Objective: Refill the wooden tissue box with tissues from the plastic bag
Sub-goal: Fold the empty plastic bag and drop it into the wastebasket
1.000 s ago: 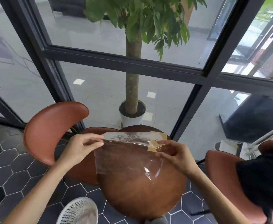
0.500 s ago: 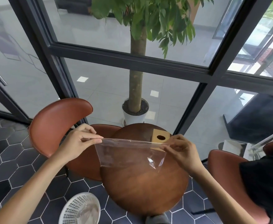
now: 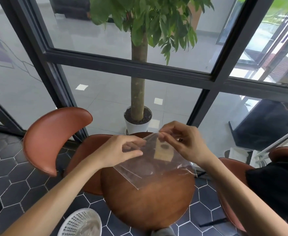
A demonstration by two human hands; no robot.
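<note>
A clear plastic bag [image 3: 150, 169] hangs slack over the round wooden table [image 3: 148, 205], looking empty and see-through. My left hand [image 3: 121, 150] pinches its upper left edge between thumb and fingers. My right hand [image 3: 182, 143] pinches the top edge near the far side of the table. Through the plastic I see the small wooden tissue box [image 3: 163, 151] with a round hole in its top, standing at the table's far edge. No tissues show anywhere.
Brown leather chairs stand at the left [image 3: 54, 138] and right [image 3: 235, 184] of the table. A white mesh bin [image 3: 82, 223] sits on the dark hexagon tiles at my lower left. A potted tree [image 3: 137, 121] stands behind the glass wall. Black cloth [image 3: 276, 189] lies at right.
Both hands have come closer together and lowered toward the table's far side. The bag, stretched flat between them before, now droops onto the tabletop and covers the wooden box.
</note>
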